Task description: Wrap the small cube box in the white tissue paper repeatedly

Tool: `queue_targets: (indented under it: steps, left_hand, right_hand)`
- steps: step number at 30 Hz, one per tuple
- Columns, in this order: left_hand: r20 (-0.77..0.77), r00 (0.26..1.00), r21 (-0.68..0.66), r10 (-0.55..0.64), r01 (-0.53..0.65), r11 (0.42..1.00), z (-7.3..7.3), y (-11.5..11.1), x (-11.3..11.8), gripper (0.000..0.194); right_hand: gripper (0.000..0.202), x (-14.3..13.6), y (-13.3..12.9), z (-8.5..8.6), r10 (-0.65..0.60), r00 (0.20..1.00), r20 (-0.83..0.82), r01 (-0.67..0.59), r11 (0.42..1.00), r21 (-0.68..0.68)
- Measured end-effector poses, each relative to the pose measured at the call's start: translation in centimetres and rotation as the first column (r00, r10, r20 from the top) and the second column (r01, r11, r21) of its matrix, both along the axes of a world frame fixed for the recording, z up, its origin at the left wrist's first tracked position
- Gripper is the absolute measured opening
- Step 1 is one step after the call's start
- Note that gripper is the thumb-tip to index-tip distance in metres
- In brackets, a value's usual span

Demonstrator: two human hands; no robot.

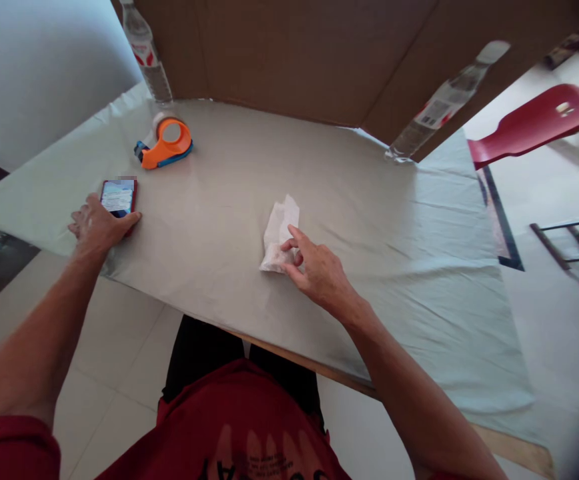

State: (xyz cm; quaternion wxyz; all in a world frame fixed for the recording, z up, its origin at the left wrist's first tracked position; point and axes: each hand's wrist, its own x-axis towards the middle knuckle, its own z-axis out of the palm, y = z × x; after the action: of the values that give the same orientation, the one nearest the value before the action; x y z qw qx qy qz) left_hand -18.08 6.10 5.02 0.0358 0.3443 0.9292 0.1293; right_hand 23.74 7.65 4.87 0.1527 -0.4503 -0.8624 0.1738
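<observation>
Tissue point(279, 223) lies bunched up on the table cloth point(219, 213), near the middle. It looks light and soft and may rip, so a gentle pinch at its thick near end seems best. The right hand point(322, 270) is at that end; I can't tell if it pinches. The left hand point(95, 225) spreads over the phone point(118, 195), likely hard and slick; I can't tell if it squeezes.

Red chair point(534, 125) on pale floor point(564, 333)

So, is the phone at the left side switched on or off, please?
On: the phone under the left hand is lit in blue and white.
</observation>
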Motion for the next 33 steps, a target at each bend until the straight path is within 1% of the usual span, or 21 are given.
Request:
queue_targets:
  steps: [3, 6, 8, 11, 15, 18, 21, 24, 26, 29, 33]
  left_hand:
    - [0.014, 1.0, -0.016, 0.013, -0.013, 1.0, 0.6, 0.5, 0.1, 0.087]
    - [0.031, 0.999, -0.018, 0.012, -0.011, 1.0, 0.8, 0.6, 0.4, 0.092]
    - [-0.001, 0.999, 0.024, -0.041, 0.041, 0.999, 0.6, 0.4, 0.8, 0.098]
    - [-0.113, 0.977, 0.092, -0.18, 0.191, 0.977, -0.2, -0.5, 1.9, 0.105]
    - [-0.223, 0.895, 0.138, -0.387, 0.422, 0.896, -1.4, -2.1, 4.0, 0.106]
    - [-0.279, 0.832, 0.176, -0.48, 0.536, 0.826, -1.8, -3.3, 5.9, 0.103]
    - [-0.303, 0.785, 0.236, -0.54, 0.611, 0.756, -1.8, -4.1, 7.6, 0.102]
    - [-0.33, 0.758, 0.297, -0.563, 0.649, 0.7, -1.9, -4.5, 8.7, 0.104]
    - [-0.339, 0.749, 0.31, -0.569, 0.66, 0.685, -2.0, -4.7, 9.0, 0.103]
    - [-0.337, 0.749, 0.312, -0.571, 0.661, 0.683, -2.3, -4.8, 9.1, 0.102]
    - [-0.328, 0.757, 0.305, -0.565, 0.651, 0.695, -2.6, -5.1, 9.0, 0.101]
  right_hand:
    - [0.064, 0.0, -0.1, -0.1, 0.005, 1.0, -0.015, -0.005, 1.0, 0.011]
    - [0.062, 0.0, -0.2, -0.3, 0.011, 0.999, -0.032, -0.01, 1.0, 0.026]
    - [0.062, 0.0, -0.2, -0.3, 0.011, 0.999, -0.034, -0.01, 1.0, 0.028]
    - [0.063, 0.0, -0.2, -0.3, 0.014, 0.999, -0.03, -0.013, 1.0, 0.024]
    - [0.063, 0.0, -0.1, -0.2, 0.015, 0.999, -0.028, -0.015, 1.0, 0.018]
    - [0.061, 0.0, -0.1, -0.2, 0.015, 1.0, -0.024, -0.014, 1.0, 0.028]
    - [0.06, 0.0, -0.2, -0.2, 0.017, 1.0, -0.017, -0.016, 0.999, 0.039]
    - [0.06, 0.1, -0.2, -0.3, 0.025, 1.0, -0.018, -0.024, 0.999, 0.048]
    - [0.059, 0.1, -0.2, -0.3, 0.03, 0.999, -0.022, -0.029, 0.998, 0.06]
    - [0.059, 0.1, -0.1, -0.4, 0.033, 0.999, -0.023, -0.032, 0.997, 0.071]
    - [0.059, 0.1, -0.1, -0.5, 0.031, 0.999, -0.023, -0.029, 0.996, 0.083]
